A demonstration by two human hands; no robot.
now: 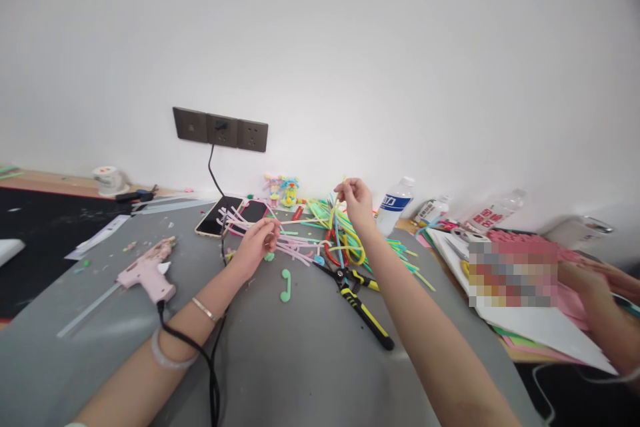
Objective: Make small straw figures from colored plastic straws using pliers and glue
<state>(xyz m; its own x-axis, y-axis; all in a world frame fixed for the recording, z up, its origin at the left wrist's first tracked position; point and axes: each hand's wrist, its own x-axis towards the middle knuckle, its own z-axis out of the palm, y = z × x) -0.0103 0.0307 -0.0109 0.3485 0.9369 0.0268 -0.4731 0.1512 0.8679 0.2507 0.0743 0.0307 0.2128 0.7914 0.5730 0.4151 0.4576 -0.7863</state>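
My left hand (260,240) is curled over the near side of a bunch of pink pipe cleaners (295,252). A pale stem runs right from its fingertips, but I cannot make out whether it is held. My right hand (354,201) is raised in a pinch over a pile of green and yellow pipe cleaners (400,250). A thin yellowish end, seemingly a pipe cleaner, shows above its fingertips. Below the hands lie black-and-yellow pliers (367,313) and a small mint-green piece (285,285) with rounded ends.
A pink glue gun (150,273) with a glue stick and cord lies at left. Phones (215,217), two small colourful figures (281,191) and a water bottle (395,205) stand or lie toward the wall. At right, another person's hands (595,280) are near papers (540,327).
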